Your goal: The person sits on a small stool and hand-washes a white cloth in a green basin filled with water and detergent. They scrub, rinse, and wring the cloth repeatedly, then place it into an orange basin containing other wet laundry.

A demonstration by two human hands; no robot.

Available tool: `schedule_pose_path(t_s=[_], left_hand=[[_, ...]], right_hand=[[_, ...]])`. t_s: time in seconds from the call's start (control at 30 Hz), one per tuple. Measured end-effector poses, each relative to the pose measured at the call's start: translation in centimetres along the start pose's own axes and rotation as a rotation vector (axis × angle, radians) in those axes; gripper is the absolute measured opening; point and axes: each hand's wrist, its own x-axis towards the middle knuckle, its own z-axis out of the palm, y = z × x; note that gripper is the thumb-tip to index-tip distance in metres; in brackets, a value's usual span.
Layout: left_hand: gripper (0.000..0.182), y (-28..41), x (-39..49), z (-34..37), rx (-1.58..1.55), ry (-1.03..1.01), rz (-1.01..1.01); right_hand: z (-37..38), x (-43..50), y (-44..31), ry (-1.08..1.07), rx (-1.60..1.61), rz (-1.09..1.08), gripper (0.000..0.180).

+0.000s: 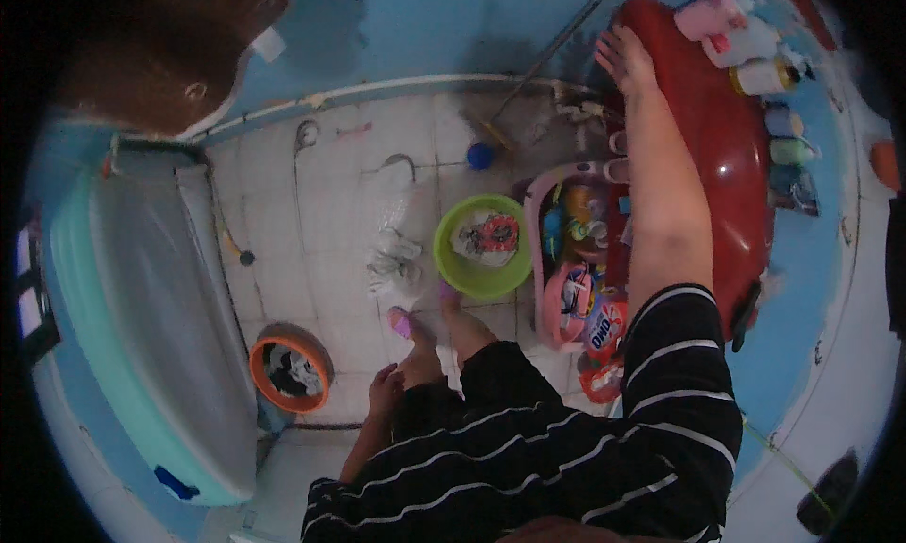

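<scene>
My right arm reaches over a glossy red washbasin point(736, 168). My right hand point(627, 60) is at its far end, fingers spread, with nothing seen in them; whether it touches the rim I cannot tell. My left hand point(387, 387) hangs low beside my leg, small and dim, so its grip is unclear. Below, a green plastic basin point(444, 263) on the tiles holds a grey and red wet-looking item point(495, 233). Left of it lies a crumpled whitish bundle, perhaps plastic or cloth point(396, 260). A pink plastic tub point(536, 260) with toys and a detergent pack point(605, 327) stands beside the green basin.
Several bottles point(764, 77) line the back of the washbasin. An orange basket point(258, 373) with dark and white cloth stands near a pale bathtub point(152, 316). A long stick point(545, 60) leans on the wall, near a round blue object point(480, 156). My feet wear purple sandals point(401, 323).
</scene>
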Motion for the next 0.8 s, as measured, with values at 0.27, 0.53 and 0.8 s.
schedule_pose_path(t_s=[0.27,0.53,0.8], left_hand=[[0.035,5.4,0.3,1.0,-0.591,0.127,-0.447],[0.036,1.4,-1.7,0.1,-0.577,0.186,-0.266],[0.033,-7.5,-10.2,-0.1,-1.035,0.495,-0.365]], right_hand=[[1.4,-10.8,10.9,-0.177,-0.310,0.210,0.031],[0.2,-27.2,23.8,-0.483,-0.700,0.554,0.017],[10.1,-42.7,27.9,-0.844,-0.910,0.717,0.031]])
